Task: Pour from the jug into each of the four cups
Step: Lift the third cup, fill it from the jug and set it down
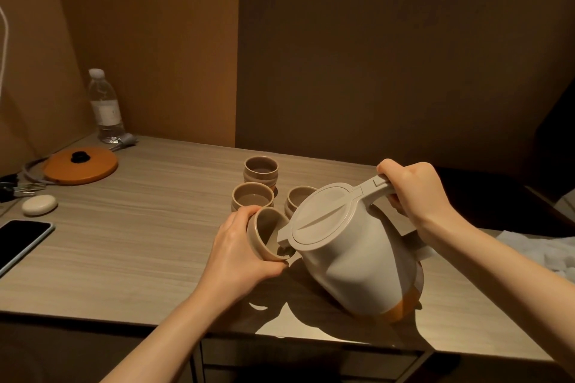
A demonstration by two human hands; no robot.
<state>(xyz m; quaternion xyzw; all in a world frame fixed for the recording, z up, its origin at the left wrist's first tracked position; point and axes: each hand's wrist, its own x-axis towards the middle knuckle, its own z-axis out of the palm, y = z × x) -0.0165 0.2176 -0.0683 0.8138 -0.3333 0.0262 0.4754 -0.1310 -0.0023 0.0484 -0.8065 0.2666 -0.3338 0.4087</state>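
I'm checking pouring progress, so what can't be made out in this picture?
Head view only:
- Right-hand cup: inside hidden by the jug lid.
- Held cup in left hand: any stream hidden by the spout.
- Jug handle: wrapped by right hand.
- Bottle label: too small.

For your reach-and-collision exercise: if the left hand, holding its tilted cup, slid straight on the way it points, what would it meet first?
Most likely the jug: the left hand points toward its spout, and the held cup already sits at the spout. Exact depth is unclear from one view.
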